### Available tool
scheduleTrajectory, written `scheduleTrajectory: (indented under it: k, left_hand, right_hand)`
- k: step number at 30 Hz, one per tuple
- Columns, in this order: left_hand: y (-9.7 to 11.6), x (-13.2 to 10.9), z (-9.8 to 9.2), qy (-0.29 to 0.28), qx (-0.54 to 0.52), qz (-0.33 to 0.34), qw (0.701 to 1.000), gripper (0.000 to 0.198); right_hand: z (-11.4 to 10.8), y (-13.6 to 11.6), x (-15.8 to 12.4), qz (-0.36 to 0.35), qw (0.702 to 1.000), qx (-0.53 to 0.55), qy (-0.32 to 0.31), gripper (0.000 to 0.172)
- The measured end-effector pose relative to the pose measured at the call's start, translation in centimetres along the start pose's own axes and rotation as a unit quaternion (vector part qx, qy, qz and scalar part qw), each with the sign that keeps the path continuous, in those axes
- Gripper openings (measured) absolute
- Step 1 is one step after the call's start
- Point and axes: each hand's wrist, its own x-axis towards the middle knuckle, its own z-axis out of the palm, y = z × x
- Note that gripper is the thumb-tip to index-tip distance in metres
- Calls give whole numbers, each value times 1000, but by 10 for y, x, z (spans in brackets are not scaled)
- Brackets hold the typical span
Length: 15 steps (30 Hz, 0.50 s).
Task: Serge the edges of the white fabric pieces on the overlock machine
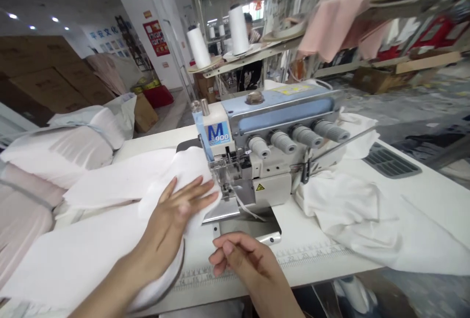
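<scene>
My left hand [171, 225] lies spread on a white fabric piece [191, 166], pressing it flat just left of the needle area of an overlock sewing machine [271, 141]. The fabric's edge reaches the presser foot [227, 188]. My right hand [246, 264] hovers over the table's front edge, below the machine's plate. Its thumb is pressed to curled fingers, and nothing shows between them. A narrow white strip [246, 205] trails from the foot. More white cut pieces [73, 249] lie under and beside my left arm.
Tied bundles of white fabric [62, 151] and pale pink fabric [25, 205] stand at the left. Crumpled white cloth [348, 210] lies right of the machine. A ruler strip [308, 256] runs along the table's front. Thread cones [239, 29] and a seated person [253, 34] are behind.
</scene>
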Motion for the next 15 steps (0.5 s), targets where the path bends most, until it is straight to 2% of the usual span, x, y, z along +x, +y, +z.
scheduleTrajectory:
  k: [3,5,7,9,12,15]
  left_hand:
    - [-11,19,-5,21,-24,-15,999,57]
    - [-18,19,-3,56,-46,-21,997,59]
    - [-21,8,1,89,-47,-20,995,53]
    - [-20,-10,6,102,-4,-3,995,41]
    - [-12,-37,17,113,106,21,988,47]
    - [5,-50,41,172,138,24,975,49]
  right_hand:
    - [-4,3,-2,-8,999,-40,18,29]
    - [-6,4,-3,-12,997,-67,34,31]
    - [-8,4,-3,-14,995,-83,44,32]
    - [-11,5,-2,-22,995,-85,46,32]
    - [-13,10,-2,-40,995,-79,35,30]
    - [-11,11,-3,-47,997,-57,5,35]
